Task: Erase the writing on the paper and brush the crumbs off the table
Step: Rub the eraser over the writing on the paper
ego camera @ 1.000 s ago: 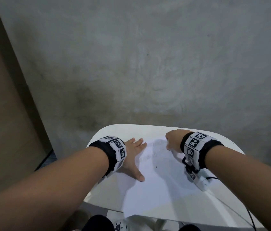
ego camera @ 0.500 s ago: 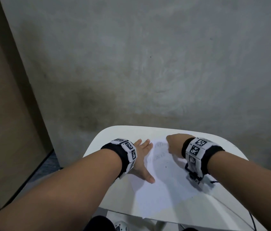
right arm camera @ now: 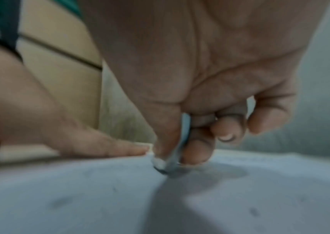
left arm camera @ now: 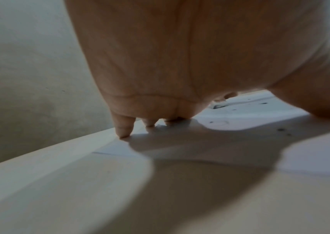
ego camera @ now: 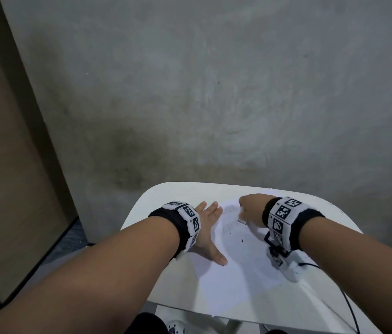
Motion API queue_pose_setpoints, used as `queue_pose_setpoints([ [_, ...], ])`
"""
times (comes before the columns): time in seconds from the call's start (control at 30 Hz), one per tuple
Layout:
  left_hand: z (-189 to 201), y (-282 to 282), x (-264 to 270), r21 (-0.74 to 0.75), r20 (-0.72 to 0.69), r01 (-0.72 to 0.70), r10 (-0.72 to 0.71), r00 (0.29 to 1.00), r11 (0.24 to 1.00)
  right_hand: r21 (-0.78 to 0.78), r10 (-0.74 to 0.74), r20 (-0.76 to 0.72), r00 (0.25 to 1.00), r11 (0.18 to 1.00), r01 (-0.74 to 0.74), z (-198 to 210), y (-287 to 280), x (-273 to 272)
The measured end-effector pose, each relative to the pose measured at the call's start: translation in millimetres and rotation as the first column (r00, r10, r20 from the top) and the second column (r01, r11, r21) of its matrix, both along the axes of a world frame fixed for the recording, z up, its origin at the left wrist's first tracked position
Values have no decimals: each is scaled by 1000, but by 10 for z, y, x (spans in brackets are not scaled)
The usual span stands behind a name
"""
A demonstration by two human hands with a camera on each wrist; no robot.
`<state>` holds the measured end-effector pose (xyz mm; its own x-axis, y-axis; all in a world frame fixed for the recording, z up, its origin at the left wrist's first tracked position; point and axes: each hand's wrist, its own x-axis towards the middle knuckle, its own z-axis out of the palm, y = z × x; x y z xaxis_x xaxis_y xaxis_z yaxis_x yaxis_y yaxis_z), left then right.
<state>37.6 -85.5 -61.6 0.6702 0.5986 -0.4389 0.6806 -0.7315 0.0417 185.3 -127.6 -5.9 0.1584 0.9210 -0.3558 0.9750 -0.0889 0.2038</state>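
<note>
Up against the grey concrete wall: small white table, rounded corners, nothing shifted there. On top of it the paper, lying slightly skewed, its near corner hanging past the near table edge, same spot as a second ago. Pinned along its left side by the left hand, fingers straight and spread, palm down, thumb pointing toward the near side; crept a bit toward the far-right compared with a second back, otherwise just bracing. Over at the far right of the sheet, right hand pulled slightly nearer than half a second ago, thumb and fingers clamped on a white eraser, dirty tip touching the sheet. So mid-stroke, rubbing back and forth, by the look of it. Faint pencil writing left of the eraser, looks partly rubbed out but not gone. Dark crumbs scattered on the paper, more to come probably. Guessing erasing still has a way to go, brushing not started yet.
</note>
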Motion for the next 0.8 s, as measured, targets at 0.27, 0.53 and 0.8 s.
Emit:
queue_pose_setpoints([
  [0.27,1,-10,11,14,-3,-3,3,1000,1000,2,28,54,998,1000,-29,10,20,-14],
  [0.53,-15,-3,21,30,-11,7,-6,1000,1000,-6,34,49,998,999,-34,-23,62,-64],
  [0.8,-32,22,27,24,-5,-1,1,1000,1000,-11,15,100,995,1000,-14,-55,94,-14],
])
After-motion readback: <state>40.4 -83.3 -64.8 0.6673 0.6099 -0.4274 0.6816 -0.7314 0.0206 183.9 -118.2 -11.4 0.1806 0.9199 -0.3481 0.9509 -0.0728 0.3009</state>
